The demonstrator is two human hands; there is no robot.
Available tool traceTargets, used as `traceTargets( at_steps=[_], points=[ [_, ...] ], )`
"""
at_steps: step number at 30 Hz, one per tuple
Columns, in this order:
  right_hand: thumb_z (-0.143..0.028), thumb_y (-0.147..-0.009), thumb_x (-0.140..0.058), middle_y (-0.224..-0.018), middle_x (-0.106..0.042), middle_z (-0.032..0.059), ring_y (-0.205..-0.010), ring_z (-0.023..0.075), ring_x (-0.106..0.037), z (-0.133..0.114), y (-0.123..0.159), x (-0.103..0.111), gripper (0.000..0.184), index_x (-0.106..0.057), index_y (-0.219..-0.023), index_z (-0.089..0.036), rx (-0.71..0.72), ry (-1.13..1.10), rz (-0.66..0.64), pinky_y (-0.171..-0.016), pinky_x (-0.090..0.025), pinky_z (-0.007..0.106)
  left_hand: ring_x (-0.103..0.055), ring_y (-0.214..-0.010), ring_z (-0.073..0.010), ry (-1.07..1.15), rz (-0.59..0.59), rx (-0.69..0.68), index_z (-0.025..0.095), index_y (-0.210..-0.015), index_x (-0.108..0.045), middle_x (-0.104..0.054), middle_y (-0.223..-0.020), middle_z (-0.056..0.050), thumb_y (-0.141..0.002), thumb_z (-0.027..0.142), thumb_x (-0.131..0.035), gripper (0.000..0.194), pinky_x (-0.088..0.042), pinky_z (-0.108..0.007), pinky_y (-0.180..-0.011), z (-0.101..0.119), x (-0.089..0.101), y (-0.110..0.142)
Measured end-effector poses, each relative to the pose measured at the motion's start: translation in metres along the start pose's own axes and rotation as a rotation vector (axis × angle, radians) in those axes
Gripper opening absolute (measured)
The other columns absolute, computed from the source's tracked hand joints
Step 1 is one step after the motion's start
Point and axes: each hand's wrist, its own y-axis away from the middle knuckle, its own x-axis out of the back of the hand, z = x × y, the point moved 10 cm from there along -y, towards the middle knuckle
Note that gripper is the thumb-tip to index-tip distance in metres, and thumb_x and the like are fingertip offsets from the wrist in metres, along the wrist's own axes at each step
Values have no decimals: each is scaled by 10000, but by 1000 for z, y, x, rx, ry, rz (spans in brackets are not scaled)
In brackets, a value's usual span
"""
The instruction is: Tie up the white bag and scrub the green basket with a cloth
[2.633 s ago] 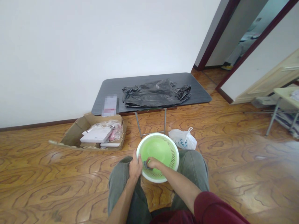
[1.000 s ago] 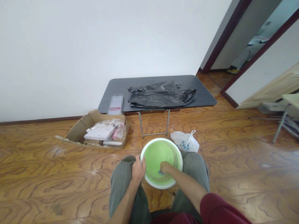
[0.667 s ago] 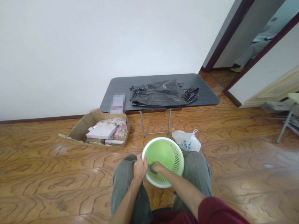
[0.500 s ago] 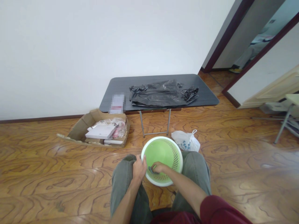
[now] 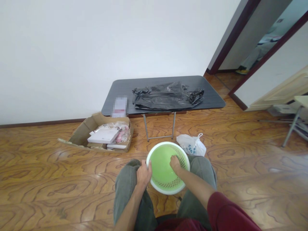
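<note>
Basket [image 5: 160, 165], pale green inside under a thick white rim, with bands of small holes along its near and right sides. It sits just right of the left hand [image 5: 143, 174], between the knees [image 5: 126, 179], and surrounds the right hand [image 5: 175, 163]. The left hand grips its rim, thumb over the edge. The right hand is inside, near the right side; with its fingers turned from view, I cannot tell how far they close or whether they hold something. Ahead and left of the left hand, a cardboard box [image 5: 80, 133] holds a flat white box [image 5: 103, 136] and clear wrapping [image 5: 123, 132]. Ahead of both hands, a dark table [image 5: 115, 90] bears a blurred packet [image 5: 120, 106] and a crumpled black bag [image 5: 167, 98]. Beyond the right hand lies a white bag [image 5: 191, 144]. The right forearm [image 5: 196, 186] hides part of the near right rim.
</note>
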Motion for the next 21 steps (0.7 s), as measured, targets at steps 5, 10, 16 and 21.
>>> traceTargets(
  at_steps=[5,10,16,21],
  points=[
    [50,-903,-568,-1434,-731,328,-1454,402,-635,3,-4,-2,489,-837,-1302,-37,-6,73,-22,-1262,-464,568,-841,-1087,-349,-28,-5,-7,145,-1252,-635,-849,-1145,-240,-1195,444,-335,426,-560,-381,-903,1,-1,0],
    [80,-887,-583,-1386,-764,319,-1406,417,-680,3,2,-20,475,-855,-1261,-28,-99,-6,-88,-1230,-504,536,-838,-1109,-363,-34,-20,-18,136,-1254,-636,-848,-1166,-250,-1194,426,-343,417,-553,-388,-913,3,-6,0],
    [145,-775,-638,-1317,-790,322,-1347,454,-739,-7,14,-32,409,-871,-1043,-58,-125,-143,-187,-1192,-568,562,-838,-1108,-355,40,-21,-18,148,-1248,-647,-853,-1152,-238,-1190,414,-374,386,-549,-378,-923,2,-7,0],
    [160,-673,-705,-1222,-849,222,-1280,392,-791,-12,14,-36,349,-808,-786,-154,-86,-175,-215,-1167,-613,464,-837,-1101,-345,71,-6,-15,147,-1256,-655,-856,-1142,-227,-1190,407,-389,377,-545,-365,-908,0,-7,-3]
  ],
)
